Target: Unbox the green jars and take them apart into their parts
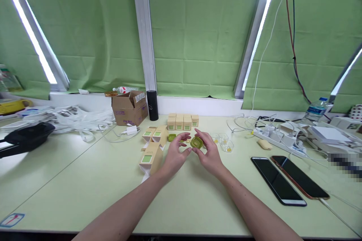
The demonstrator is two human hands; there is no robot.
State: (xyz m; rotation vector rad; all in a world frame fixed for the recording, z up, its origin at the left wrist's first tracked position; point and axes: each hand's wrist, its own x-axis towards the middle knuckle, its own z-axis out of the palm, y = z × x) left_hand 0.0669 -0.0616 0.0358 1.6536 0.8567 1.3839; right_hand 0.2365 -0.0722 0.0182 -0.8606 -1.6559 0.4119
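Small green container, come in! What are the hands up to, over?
Right hand curled around small green container, grip unclear. Left hand open beside it. Clear cups close by right hand; open cartons left.

Green container (pixel 197 142) between two hands (pixel 209 155)

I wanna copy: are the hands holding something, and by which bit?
The right hand seems to hold a green case by its edge. Left hand: can't tell.
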